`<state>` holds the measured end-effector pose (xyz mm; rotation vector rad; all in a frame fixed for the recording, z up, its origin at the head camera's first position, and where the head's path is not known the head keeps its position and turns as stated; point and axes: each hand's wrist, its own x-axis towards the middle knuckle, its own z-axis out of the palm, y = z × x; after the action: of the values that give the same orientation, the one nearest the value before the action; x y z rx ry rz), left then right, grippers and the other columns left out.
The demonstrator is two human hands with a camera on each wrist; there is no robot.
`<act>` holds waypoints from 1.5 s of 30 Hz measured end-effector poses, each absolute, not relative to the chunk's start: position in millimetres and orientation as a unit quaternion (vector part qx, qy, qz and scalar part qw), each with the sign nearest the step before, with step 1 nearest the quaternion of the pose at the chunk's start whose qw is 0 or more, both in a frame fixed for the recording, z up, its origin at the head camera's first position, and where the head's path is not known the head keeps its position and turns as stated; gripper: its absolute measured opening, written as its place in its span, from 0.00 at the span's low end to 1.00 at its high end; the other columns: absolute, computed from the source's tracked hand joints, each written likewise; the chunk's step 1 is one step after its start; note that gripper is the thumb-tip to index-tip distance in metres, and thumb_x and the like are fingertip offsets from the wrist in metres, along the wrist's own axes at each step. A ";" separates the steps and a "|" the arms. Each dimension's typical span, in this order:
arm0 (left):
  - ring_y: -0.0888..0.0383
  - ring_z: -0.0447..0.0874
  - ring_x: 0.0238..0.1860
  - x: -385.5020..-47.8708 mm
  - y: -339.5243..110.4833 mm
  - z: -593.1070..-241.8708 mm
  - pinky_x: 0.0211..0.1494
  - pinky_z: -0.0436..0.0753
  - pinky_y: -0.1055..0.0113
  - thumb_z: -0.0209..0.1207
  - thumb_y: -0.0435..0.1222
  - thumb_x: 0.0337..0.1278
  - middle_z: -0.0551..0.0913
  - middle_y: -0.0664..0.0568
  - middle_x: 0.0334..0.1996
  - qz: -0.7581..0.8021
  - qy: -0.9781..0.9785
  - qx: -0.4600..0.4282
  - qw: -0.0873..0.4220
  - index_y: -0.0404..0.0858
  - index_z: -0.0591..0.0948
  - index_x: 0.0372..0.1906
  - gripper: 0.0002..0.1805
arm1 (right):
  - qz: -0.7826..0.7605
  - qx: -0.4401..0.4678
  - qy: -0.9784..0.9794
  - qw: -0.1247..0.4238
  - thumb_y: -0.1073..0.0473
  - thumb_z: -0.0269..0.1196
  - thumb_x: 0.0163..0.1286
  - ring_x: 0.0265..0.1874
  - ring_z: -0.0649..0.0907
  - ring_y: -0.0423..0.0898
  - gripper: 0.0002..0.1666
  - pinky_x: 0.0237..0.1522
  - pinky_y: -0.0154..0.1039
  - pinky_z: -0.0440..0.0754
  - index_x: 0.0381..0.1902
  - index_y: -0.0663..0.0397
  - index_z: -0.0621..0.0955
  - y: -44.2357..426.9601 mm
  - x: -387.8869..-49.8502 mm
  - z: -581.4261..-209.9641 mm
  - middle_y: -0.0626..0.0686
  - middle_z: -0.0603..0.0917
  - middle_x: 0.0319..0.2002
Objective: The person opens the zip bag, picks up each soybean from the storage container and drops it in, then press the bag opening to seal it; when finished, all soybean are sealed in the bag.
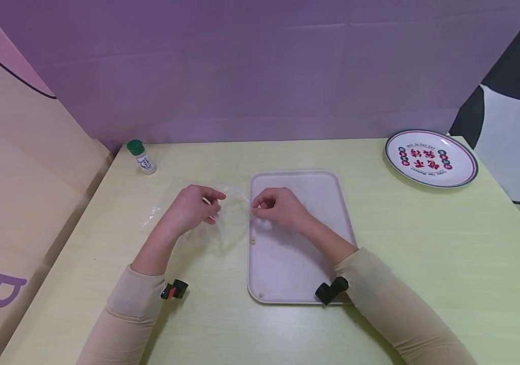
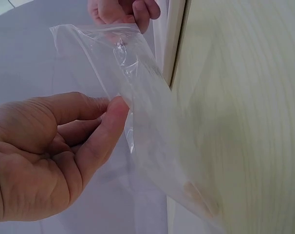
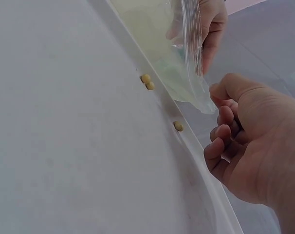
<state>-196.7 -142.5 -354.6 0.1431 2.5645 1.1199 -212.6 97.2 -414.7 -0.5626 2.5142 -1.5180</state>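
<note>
Head view, bag (image 1: 233, 215): we find it left of the middle of the frame, clear film just beside the pale tray (image 1: 289, 274).
Left hand (image 1: 193, 208): left of centre, at the bag; we read its grip better from its own wrist.
Right hand (image 1: 283, 207): centre of the frame, over the tray's upper left edge, fingertips together at the bag's right end.
Beans (image 1: 253, 241): small yellowish pieces that we take for beans, at the tray's left edge, with another near its lower left corner.
Bottle (image 1: 141, 157) and plate (image 1: 432, 158): upper left and upper right, both well apart from the hands.
Left wrist view, grip: we see thumb and forefinger pinching the bag's film near the centre.
Bag contents: a brownish blur shows at lower right; we cannot tell whether it lies inside.
Right wrist view, grip: thumb and forefinger pinch a corner of the bag's mouth, right of centre.
Zip strip (image 3: 190, 44): upper right; we cannot tell whether it is sealed.
Loose beans: three along the tray's rim, a touching pair at upper middle and one lower right of them.
Done: the bag is in both hands.
Left: with beans outside the bag, we judge the work unfinished.
</note>
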 end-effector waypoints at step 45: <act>0.54 0.87 0.32 -198.2 -143.9 -354.4 0.46 0.87 0.58 0.59 0.30 0.68 0.79 0.44 0.41 0.402 0.898 0.051 0.172 0.34 0.82 0.61 0.18 | -0.498 -0.226 0.831 0.097 0.64 0.70 0.65 0.28 0.73 0.43 0.02 0.28 0.32 0.69 0.36 0.55 0.88 96.0 -213.0 -419.0 0.47 0.75 0.25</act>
<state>-198.2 -143.9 -354.4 0.1437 2.5486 1.1396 -213.0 96.0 -419.0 -0.6689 2.4624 -1.4764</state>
